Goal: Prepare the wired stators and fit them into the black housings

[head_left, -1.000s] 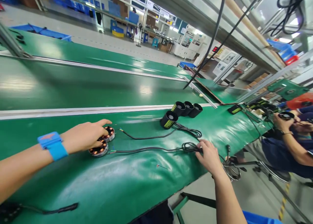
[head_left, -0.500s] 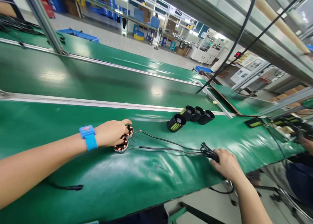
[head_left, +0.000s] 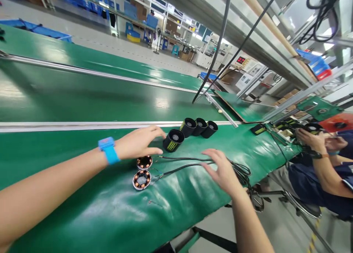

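My left hand (head_left: pixel 143 142), fingers apart, reaches over the bench beside the nearest black cylindrical housing (head_left: pixel 173 140); whether its fingertips touch the housing I cannot tell. Below that hand lie two ring-shaped copper-wound stators (head_left: pixel 141 180), one behind the other. Black cables (head_left: pixel 180 169) run from the stators toward the right. My right hand (head_left: pixel 219 168) hovers over these cables, its fingers spread and nothing in them. The bundled cable coil (head_left: pixel 241 172) lies just beyond it, near the bench's front edge. Three more black housings (head_left: pixel 189 127) stand behind the nearest one.
The green bench mat (head_left: pixel 110 216) has a metal rail (head_left: pixel 82 126) along its back. Black cords (head_left: pixel 217 43) hang down from an overhead beam. On the right, a co-worker's hands (head_left: pixel 317 141) handle a black part. A small wire scrap (head_left: pixel 150 201) lies in front.
My left hand has let go of the stators and moved right toward the housings. My right hand has released the cable bundle and moved left, opening. The view has swung right.
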`<state>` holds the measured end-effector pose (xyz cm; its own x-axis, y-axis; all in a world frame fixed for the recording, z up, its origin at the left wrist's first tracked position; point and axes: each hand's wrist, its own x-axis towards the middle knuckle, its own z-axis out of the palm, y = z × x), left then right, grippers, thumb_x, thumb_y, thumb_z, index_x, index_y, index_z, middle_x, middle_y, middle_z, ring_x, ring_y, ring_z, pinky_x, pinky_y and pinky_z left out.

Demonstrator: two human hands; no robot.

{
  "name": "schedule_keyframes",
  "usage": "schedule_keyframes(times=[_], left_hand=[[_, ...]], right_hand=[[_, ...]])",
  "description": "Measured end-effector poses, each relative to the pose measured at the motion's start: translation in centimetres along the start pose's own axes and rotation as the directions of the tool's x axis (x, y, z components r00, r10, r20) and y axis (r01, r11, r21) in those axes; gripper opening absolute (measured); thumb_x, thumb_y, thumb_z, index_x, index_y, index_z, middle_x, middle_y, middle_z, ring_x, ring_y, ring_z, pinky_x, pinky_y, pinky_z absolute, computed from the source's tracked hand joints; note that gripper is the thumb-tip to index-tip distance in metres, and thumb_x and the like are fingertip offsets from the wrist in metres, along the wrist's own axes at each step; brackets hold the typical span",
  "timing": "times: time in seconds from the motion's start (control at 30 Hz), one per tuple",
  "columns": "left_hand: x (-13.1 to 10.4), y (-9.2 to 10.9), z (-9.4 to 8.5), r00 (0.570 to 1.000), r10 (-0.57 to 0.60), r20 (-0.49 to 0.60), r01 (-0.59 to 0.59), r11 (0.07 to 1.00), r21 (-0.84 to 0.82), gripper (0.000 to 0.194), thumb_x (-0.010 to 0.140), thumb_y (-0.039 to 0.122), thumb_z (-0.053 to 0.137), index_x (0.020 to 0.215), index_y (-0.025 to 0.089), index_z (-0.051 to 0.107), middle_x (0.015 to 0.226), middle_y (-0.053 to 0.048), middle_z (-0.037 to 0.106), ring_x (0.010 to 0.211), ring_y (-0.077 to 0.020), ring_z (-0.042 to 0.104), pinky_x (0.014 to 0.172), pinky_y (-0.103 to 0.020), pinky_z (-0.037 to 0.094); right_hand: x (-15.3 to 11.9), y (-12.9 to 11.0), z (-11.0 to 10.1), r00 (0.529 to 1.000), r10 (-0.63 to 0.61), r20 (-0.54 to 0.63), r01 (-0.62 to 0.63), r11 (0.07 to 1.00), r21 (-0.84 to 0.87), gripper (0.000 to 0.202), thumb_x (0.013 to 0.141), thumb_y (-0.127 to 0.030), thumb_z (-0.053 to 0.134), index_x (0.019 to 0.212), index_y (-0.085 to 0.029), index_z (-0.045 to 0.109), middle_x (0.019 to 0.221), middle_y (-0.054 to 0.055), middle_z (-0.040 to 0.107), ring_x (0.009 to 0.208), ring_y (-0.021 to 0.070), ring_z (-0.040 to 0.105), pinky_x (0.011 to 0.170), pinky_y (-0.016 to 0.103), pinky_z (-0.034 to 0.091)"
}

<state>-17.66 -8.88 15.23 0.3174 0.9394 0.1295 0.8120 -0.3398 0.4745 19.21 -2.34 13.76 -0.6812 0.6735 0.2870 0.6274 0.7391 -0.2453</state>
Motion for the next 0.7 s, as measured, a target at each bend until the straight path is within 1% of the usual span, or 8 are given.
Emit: schedule_keyframes(times=[0.1,0.17,0.3,0.4,0.47,0.53,0.6,0.7], left_hand=[[4.2,-1.1,1.9,0.993,0.043,-0.107,-0.059,0.987,-0.151,0.090,0.080,0.049,0.082,0.156,0.023,0.041,0.156,-0.015,0.051,0.143,-0.0381,0.049,0.120,-0.050,0.039],[6.6,-1.8,3.8,0.994,0.038,-0.102,-0.063,0.964,-0.257,0.111,0.069,0.045,0.090,0.160,0.020,0.032,0.156,-0.016,0.052,0.143,-0.0391,0.050,0.120,-0.050,0.040],[8.9,-3.3,6.3,0.997,0.045,-0.064,-0.065,0.934,-0.352,0.092,0.068,0.043,0.087,0.148,0.021,0.047,0.143,-0.012,0.064,0.130,-0.0334,0.062,0.112,-0.043,0.050],[8.4,-4.7,6.0,0.995,0.017,-0.096,-0.053,0.919,-0.390,0.087,0.068,0.048,0.087,0.141,0.019,0.050,0.140,-0.013,0.064,0.129,-0.0345,0.062,0.113,-0.047,0.049],[7.7,-6.0,5.2,0.993,-0.024,-0.119,-0.027,0.913,-0.408,0.090,0.070,0.054,0.086,0.143,0.018,0.046,0.137,-0.015,0.064,0.127,-0.0361,0.063,0.111,-0.051,0.050],[7.0,-7.2,4.6,0.992,-0.038,-0.122,-0.018,0.903,-0.429,0.086,0.072,0.059,0.084,0.140,0.019,0.048,0.135,-0.014,0.065,0.125,-0.0361,0.064,0.111,-0.052,0.051],[6.3,-8.0,4.6,0.993,-0.022,-0.113,-0.031,0.891,-0.453,0.081,0.074,0.061,0.083,0.136,0.019,0.052,0.136,-0.013,0.065,0.127,-0.0351,0.062,0.113,-0.050,0.050],[5.6,-8.1,5.6,0.995,-0.008,-0.095,-0.040,0.871,-0.490,0.084,0.076,0.062,0.081,0.140,0.018,0.048,0.137,-0.014,0.065,0.126,-0.0345,0.063,0.111,-0.047,0.052]], right_hand=[[2.3,-6.4,2.3,0.969,-0.247,0.005,0.243,0.957,0.159,0.025,0.103,-0.040,0.065,0.123,-0.026,0.072,0.128,0.011,0.068,0.119,0.0273,0.062,0.103,0.045,0.052],[3.9,-9.0,3.7,0.948,-0.319,0.015,0.311,0.932,0.187,0.021,0.103,-0.035,0.065,0.120,-0.026,0.074,0.128,0.011,0.068,0.118,0.0273,0.062,0.102,0.044,0.053],[7.1,-10.7,6.2,0.927,-0.352,0.132,0.324,0.926,0.196,0.031,0.101,-0.015,0.062,0.126,-0.027,0.074,0.136,0.008,0.066,0.127,0.0248,0.060,0.111,0.042,0.049],[8.9,-11.2,8.2,0.859,-0.391,0.331,0.350,0.920,0.179,0.034,0.096,-0.024,0.074,0.130,-0.028,0.073,0.150,0.008,0.058,0.132,0.0263,0.059,0.114,0.042,0.049],[9.3,-11.5,9.0,0.835,-0.380,0.397,0.330,0.925,0.190,0.029,0.099,-0.035,0.073,0.128,-0.028,0.074,0.154,0.007,0.056,0.131,0.0241,0.062,0.111,0.036,0.052],[9.0,-11.8,8.7,0.848,-0.347,0.400,0.287,0.936,0.203,0.025,0.104,-0.039,0.064,0.124,-0.028,0.075,0.150,0.005,0.060,0.125,0.0202,0.066,0.106,0.031,0.055],[8.2,-11.9,7.1,0.885,-0.317,0.342,0.248,0.941,0.231,0.022,0.106,-0.038,0.062,0.121,-0.029,0.075,0.144,0.003,0.064,0.120,0.0184,0.069,0.103,0.030,0.056],[7.5,-11.3,3.7,0.966,-0.240,0.099,0.202,0.934,0.295,0.022,0.106,-0.038,0.062,0.120,-0.028,0.075,0.146,0.007,0.063,0.131,0.0205,0.064,0.109,0.032,0.054]])
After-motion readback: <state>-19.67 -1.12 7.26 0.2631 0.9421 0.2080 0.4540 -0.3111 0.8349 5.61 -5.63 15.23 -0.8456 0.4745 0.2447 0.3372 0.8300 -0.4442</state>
